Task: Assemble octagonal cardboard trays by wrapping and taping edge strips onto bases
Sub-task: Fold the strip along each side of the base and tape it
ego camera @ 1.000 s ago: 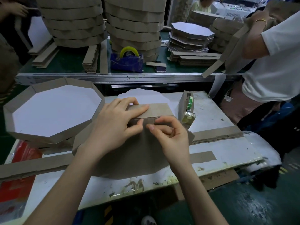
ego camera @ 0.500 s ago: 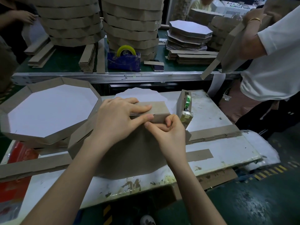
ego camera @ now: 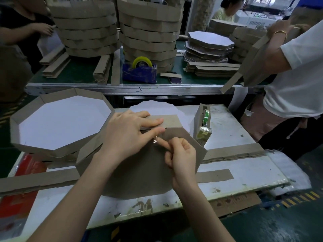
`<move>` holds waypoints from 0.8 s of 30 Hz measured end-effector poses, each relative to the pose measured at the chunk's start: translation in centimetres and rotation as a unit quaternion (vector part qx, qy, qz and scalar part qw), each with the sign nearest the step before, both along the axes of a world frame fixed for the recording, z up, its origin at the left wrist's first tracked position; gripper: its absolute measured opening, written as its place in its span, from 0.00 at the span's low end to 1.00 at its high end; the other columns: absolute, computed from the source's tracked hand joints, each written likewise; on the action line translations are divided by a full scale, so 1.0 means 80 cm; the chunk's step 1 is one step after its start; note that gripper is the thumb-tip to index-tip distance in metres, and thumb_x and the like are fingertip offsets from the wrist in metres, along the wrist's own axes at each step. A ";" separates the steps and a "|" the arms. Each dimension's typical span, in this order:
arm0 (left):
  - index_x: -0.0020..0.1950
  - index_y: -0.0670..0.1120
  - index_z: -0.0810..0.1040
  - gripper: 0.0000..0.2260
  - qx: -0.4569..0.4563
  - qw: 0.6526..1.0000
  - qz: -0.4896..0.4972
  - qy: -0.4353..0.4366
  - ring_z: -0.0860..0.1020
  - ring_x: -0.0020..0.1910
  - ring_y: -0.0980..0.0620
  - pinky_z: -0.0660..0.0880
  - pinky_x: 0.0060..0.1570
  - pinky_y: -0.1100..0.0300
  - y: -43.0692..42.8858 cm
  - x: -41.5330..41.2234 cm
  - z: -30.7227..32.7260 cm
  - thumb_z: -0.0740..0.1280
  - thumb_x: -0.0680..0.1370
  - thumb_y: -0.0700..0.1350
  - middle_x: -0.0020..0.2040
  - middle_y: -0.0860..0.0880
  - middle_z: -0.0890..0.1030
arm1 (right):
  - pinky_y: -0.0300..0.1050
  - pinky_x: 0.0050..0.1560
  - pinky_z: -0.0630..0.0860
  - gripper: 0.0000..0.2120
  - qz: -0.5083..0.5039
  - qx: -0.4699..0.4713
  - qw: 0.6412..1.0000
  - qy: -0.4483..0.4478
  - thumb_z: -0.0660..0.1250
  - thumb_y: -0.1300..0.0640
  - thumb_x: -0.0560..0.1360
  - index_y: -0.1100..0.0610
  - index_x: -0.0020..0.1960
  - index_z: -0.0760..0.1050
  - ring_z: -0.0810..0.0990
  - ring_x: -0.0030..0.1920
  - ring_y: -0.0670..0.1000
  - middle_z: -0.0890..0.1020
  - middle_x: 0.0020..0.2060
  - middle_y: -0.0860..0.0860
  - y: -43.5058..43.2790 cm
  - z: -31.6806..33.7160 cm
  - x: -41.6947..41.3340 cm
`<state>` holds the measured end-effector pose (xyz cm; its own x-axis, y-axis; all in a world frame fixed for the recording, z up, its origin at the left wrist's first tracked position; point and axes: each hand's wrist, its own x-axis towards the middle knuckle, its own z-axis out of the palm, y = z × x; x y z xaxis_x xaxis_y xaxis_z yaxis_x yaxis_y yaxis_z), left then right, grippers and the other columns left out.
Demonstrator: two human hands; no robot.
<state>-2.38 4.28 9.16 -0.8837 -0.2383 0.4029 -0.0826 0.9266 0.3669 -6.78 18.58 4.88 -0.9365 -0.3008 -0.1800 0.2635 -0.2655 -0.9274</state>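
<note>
Right hand (ego camera: 181, 154) has dropped back from the strip edge since the earlier frame; it's now a loose fist with the index finger out, a scrap of clear tape (ego camera: 155, 140) stuck on the tip, pressed to the brown underside of the tray in progress (ego camera: 139, 172). Left hand (ego camera: 127, 137) is unchanged: fingers spread flat, pinning the edge strip (ego camera: 170, 120) along the far side of that base.

Tray sits upside down, centre of the white worktable (ego camera: 244, 175), tilted with its far edge raised. Loose cardboard strips lie flat on the table: one near left (ego camera: 38, 182), one near right (ego camera: 215, 177), a scored one further right (ego camera: 234, 152).

Left of the hands: finished octagonal tray (ego camera: 57, 123), white inside, brown rim, resting on others. Right of the hands: tape dispenser in a cardboard sleeve (ego camera: 203, 125), upright.

Far: green bench (ego camera: 76, 72) with a yellow tape roll on a blue holder (ego camera: 139, 70), tall tray stacks (ego camera: 148, 32), a pile of flat bases (ego camera: 209, 44). A person in a white shirt (ego camera: 297, 70) stands right, holding cardboard.
</note>
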 end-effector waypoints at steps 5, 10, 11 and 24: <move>0.61 0.62 0.79 0.20 -0.028 0.999 0.018 0.008 0.78 0.55 0.47 0.70 0.52 0.51 -0.010 -0.001 -0.008 0.57 0.76 0.68 0.58 0.53 0.82 | 0.38 0.27 0.66 0.16 -0.016 0.095 0.995 -0.003 0.60 0.67 0.79 0.58 0.34 0.64 0.67 0.20 0.44 0.80 0.27 0.61 0.012 -0.039 0.015; 0.62 0.62 0.78 0.23 -0.060 0.998 0.005 0.015 0.79 0.52 0.48 0.67 0.47 0.54 -0.015 -0.002 -0.013 0.59 0.73 0.69 0.55 0.55 0.82 | 0.35 0.30 0.70 0.17 -0.113 0.043 0.967 0.224 0.62 0.70 0.75 0.55 0.32 0.62 0.72 0.23 0.46 0.70 0.21 0.49 0.019 -0.009 -0.008; 0.62 0.62 0.78 0.23 -0.067 0.998 0.003 0.015 0.79 0.52 0.48 0.66 0.47 0.55 -0.016 -0.002 -0.015 0.59 0.74 0.69 0.55 0.55 0.82 | 0.35 0.30 0.70 0.17 -0.125 0.032 0.953 0.272 0.62 0.68 0.75 0.54 0.33 0.62 0.73 0.24 0.45 0.71 0.22 0.49 0.019 0.004 -0.018; 0.77 0.62 0.56 0.39 -0.143 0.984 0.023 -0.107 0.69 0.66 0.49 0.66 0.62 0.50 -0.003 0.015 -0.006 0.67 0.71 0.68 0.69 0.53 0.71 | 0.32 0.43 0.70 0.23 0.224 0.326 0.873 0.286 0.57 0.44 0.83 0.63 0.49 0.78 0.75 0.39 0.40 0.79 0.42 0.50 0.024 0.028 -0.125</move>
